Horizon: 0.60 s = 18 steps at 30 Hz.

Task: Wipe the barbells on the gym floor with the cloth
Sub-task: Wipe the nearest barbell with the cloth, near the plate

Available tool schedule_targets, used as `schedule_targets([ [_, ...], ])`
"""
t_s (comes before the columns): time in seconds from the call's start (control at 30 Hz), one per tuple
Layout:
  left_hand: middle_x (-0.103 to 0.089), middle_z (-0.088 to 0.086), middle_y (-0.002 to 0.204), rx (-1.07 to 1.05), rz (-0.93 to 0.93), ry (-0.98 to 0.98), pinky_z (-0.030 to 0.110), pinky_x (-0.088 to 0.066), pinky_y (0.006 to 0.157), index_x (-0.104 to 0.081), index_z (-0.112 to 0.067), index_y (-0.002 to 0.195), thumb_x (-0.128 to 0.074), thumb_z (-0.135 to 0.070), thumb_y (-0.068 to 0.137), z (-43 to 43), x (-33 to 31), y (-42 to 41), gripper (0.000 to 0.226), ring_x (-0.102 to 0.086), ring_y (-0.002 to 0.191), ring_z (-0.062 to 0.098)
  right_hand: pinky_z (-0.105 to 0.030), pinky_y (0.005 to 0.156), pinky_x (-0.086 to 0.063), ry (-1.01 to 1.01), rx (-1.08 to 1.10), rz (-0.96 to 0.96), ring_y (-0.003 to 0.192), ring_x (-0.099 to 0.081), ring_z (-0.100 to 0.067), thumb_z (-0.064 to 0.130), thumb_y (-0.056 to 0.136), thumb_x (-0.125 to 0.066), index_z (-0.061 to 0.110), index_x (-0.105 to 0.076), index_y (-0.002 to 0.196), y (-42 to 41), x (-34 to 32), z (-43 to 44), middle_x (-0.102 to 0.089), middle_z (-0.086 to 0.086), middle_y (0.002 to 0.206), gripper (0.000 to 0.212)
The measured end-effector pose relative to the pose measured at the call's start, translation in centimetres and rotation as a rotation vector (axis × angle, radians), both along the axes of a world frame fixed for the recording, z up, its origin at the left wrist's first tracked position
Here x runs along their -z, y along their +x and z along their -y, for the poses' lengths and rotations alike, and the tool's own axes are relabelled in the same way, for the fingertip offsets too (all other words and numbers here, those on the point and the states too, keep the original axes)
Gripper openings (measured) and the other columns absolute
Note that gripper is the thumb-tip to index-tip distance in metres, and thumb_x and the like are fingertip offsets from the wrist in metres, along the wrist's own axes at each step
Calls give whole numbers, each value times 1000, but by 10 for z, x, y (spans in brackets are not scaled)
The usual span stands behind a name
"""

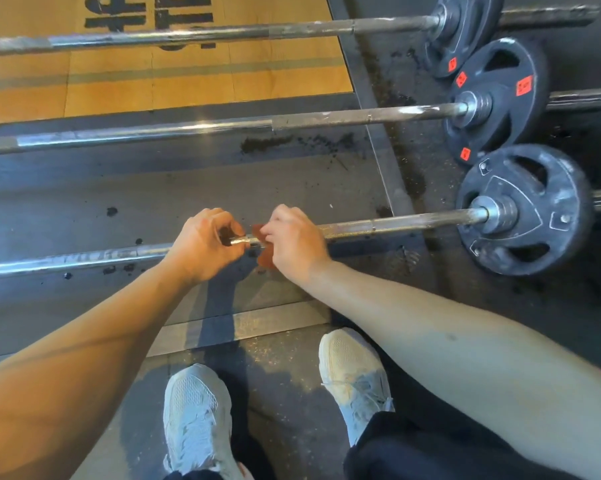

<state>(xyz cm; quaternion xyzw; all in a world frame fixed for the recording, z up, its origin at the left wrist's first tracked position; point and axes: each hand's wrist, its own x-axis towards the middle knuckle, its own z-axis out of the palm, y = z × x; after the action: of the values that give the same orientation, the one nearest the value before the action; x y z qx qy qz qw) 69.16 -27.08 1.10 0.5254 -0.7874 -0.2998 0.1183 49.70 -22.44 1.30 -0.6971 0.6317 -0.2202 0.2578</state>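
My left hand [205,247] curls round the smooth chrome shaft of the nearest barbell [396,223]. Just beside it, my right hand [295,244] grips a crumpled rust-orange cloth [265,259] against the bar. Right of my hands the shaft turns knurled, running crosswise to a scuffed black plate [524,209].

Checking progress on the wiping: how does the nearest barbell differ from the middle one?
The near barbell is gripped by the left hand and the right hand, which wraps a reddish cloth on it; the middle barbell is untouched. The near barbell's plate has no red stickers; the middle barbell's plate has several. Both are steel bars with black plates, on the floor.
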Motion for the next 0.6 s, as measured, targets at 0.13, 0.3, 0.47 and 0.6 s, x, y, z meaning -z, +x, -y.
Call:
schedule_targets([
  [0.13, -62, -3, 91, 80, 27, -47, 49, -53, 82, -70, -22, 90, -83, -19, 79, 6, 0, -9, 17, -56, 87, 22, -38, 76, -50, -37, -1, -22, 96, -53, -21, 19, 97, -62, 8, -79, 106, -46, -7, -12, -60, -5, 102, 22],
  [0.3, -61, -6, 93, 165, -24, -75, 45, -50, 82, -70, -23, 94, -72, -42, 75, 2, -1, -44, 27, -55, 87, 21, -43, 86, -53, -77, 316, -78, 100, -56, -25, 29, 97, -55, 6, -78, 105, -153, -3, -44, -59, -6, 107, 34],
  [0.47, -58, -6, 90, 199, -68, -33, 41, -50, 81, -66, -20, 95, -80, -34, 78, 0, 9, -85, 26, -54, 86, 19, -36, 89, -54, -85, 780, -50, 97, -58, -16, 2, 98, -57, 1, -76, 102, -201, -2, -52, -56, -6, 108, 20],
  [0.6, -56, -7, 88, 191, -74, 15, 38, -50, 78, -61, -23, 92, -79, -28, 80, 0, 12, -107, 22, -53, 83, 16, -12, 68, -48, -95, 824, 54, 89, -65, -5, 8, 101, -56, -7, -68, 101, -149, -1, -47, -53, -4, 106, 19],
])
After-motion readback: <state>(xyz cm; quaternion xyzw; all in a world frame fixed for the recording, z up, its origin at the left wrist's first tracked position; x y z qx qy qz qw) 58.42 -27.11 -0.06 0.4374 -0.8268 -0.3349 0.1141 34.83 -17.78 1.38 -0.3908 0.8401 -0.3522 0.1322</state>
